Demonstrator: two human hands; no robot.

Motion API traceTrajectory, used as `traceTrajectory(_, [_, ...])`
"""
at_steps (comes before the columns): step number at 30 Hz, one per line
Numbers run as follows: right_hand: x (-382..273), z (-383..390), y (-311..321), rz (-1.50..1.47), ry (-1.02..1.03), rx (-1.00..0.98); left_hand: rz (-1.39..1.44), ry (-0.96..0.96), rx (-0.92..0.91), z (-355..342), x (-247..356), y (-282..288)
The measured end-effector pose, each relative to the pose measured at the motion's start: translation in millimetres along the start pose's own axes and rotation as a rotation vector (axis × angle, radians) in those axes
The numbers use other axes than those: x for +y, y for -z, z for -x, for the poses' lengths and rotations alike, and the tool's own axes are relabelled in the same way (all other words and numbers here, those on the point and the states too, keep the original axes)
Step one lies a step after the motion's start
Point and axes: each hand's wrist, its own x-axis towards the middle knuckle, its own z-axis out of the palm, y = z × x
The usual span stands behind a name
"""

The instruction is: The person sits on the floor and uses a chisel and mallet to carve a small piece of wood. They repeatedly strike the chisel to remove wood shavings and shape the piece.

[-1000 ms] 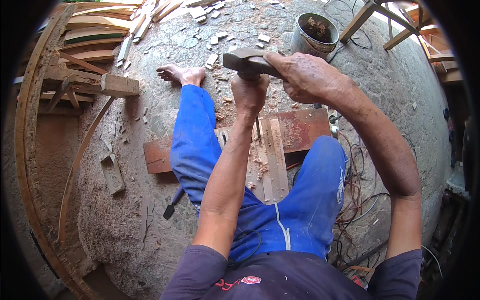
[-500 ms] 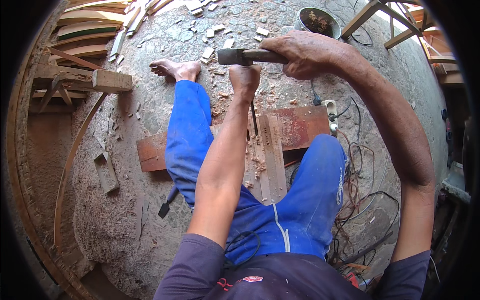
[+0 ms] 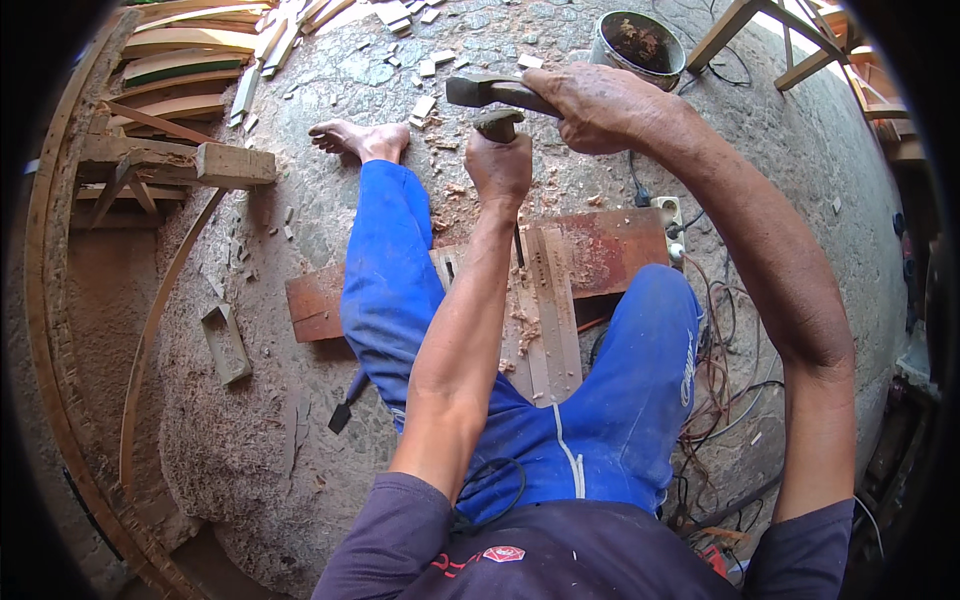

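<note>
My left hand (image 3: 499, 165) is closed round the handle of a chisel (image 3: 497, 124), whose top shows above the fist. Its dark blade runs down behind my wrist to a light wooden piece (image 3: 550, 305) with slots and holes cut in it. In my right hand (image 3: 605, 108) is a hammer (image 3: 482, 91), its metal head raised just above the chisel's top and apart from it. Curled shavings lie on the wooden piece, which rests across a reddish plank (image 3: 635, 245) and between my legs. My left forearm hides part of the work.
On the floor at the left lie a blue-handled chisel (image 3: 345, 405) and a small open wooden box (image 3: 226, 345). A bucket (image 3: 637, 48) stands at the far right. A power strip (image 3: 670, 218) and tangled cables (image 3: 720, 370) lie right of my knee. Wooden framework (image 3: 235, 165) stands left.
The hammer has lifted off the chisel's top, its head rising and tilting. The chisel's handle end is now exposed. The whole view has shifted slightly.
</note>
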Motion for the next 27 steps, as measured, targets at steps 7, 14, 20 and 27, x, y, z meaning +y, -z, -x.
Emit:
traceTrajectory(7, [11.4, 90.8, -34.1, -0.561, -0.14, 0.104, -0.004, 0.175, -0.077, -34.4, -40.1, -22.1])
traceTrajectory(14, [16.4, 183.2, -139.5, -0.772, -0.397, 0.321, -0.047, 0.67, -0.414, -52.9, -86.4, -34.0])
traceTrajectory(20, [28.0, 220.7, -164.9, -0.729, -0.419, 0.262, 0.477, 0.423, -0.64, -59.6, 14.7, 4.9])
traceTrajectory(27, [8.6, 206.0, -142.1, -0.998, -0.153, -0.216, 0.872, -0.225, -0.031, -58.0, 184.3, 129.9])
